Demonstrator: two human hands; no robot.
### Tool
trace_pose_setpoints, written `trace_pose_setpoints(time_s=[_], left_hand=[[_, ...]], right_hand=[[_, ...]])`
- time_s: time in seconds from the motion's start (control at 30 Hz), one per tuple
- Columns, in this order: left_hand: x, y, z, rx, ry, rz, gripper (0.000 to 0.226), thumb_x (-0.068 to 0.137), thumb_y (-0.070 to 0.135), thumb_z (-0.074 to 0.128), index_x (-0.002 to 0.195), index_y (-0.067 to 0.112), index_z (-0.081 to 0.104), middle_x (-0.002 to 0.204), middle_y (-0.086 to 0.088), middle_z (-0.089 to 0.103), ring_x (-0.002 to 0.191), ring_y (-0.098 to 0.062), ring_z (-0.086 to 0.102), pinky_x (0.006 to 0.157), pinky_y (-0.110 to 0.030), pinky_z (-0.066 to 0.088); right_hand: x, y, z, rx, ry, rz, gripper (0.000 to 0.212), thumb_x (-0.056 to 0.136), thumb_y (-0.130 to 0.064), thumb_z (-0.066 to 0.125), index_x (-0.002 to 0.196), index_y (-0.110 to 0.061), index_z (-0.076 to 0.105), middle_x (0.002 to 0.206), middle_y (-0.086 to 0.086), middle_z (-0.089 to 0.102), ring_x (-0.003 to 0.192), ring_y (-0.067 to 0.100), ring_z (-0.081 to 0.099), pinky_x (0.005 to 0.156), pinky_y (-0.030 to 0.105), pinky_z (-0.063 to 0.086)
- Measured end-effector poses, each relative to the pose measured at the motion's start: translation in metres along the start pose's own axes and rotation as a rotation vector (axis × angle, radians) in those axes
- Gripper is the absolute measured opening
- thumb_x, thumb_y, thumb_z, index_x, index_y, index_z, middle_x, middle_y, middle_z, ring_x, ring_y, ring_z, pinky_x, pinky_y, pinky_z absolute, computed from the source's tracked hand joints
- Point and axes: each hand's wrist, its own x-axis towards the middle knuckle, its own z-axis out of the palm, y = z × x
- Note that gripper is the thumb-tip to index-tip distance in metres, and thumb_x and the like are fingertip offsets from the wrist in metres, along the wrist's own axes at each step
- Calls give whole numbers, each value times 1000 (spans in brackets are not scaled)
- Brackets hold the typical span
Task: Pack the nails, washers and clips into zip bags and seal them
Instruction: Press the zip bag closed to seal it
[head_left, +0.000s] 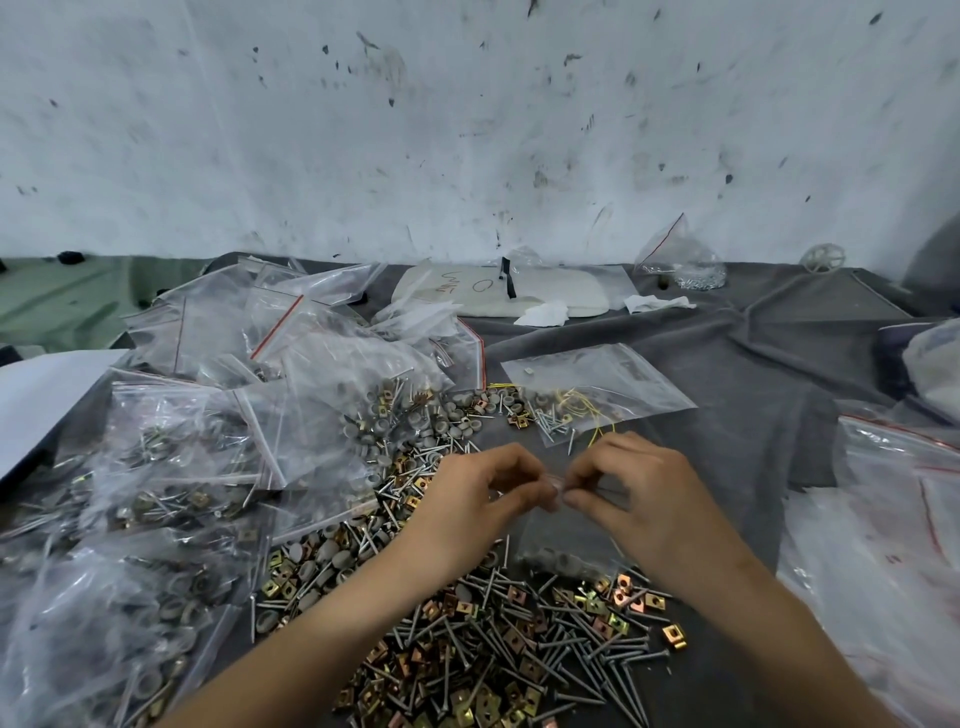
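A small clear zip bag (563, 540) hangs between my hands above the pile, with grey washers at its bottom. My left hand (467, 499) pinches the bag's top edge from the left and my right hand (634, 488) pinches it from the right, fingertips almost meeting. Below lies a loose heap of grey nails (524, 639), brass and copper clips (618, 603) and grey washers (322, 556) on the dark cloth (753, 415).
Filled zip bags (156, 467) pile up at the left. A flat bag with screws and yellow wire (587, 389) lies behind my hands. Empty bags (893, 519) sit at the right. A white pouch (498, 291) and a bag of screws (685, 260) rest by the wall.
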Motion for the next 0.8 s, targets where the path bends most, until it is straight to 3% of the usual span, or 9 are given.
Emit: trace_pose_setpoints(time_s=[0.13,0.27,0.4,0.6,0.8], left_hand=[[-2,0,2,-72,-13,-2,10,85,8,68,81,17,66,74,6,74,70,-6,71,66,-10,48],[-2,0,4,-64,-13,21,14,85,7,69,81,20,64,72,6,73,70,-8,71,66,-12,49],[-1,0,4,-46,-7,46,15,85,8,69,82,21,63,74,2,74,70,-8,71,67,-14,51],[-2,-2,2,-34,-12,37,4,85,12,69,82,9,66,70,2,73,64,-6,70,62,-10,47],[-1,-1,0,-1,-48,62,8,86,9,68,81,4,66,70,-3,73,55,5,62,56,-4,40]], right_hand=[[0,1,0,46,-19,50,18,78,-14,75,77,-26,61,79,-15,56,82,1,52,76,20,42],[1,-1,-2,70,-55,72,32,79,-13,74,72,-34,51,78,-13,56,82,1,52,75,19,41],[2,-2,-2,82,-67,75,21,78,-15,75,78,-26,57,80,-12,59,82,2,53,75,22,43],[0,0,-5,7,-41,-20,11,76,-18,78,79,-19,67,78,-13,61,80,1,53,73,18,42],[0,0,-8,-12,-67,-64,8,75,-18,78,77,-18,70,75,-17,58,79,3,52,73,19,41]])
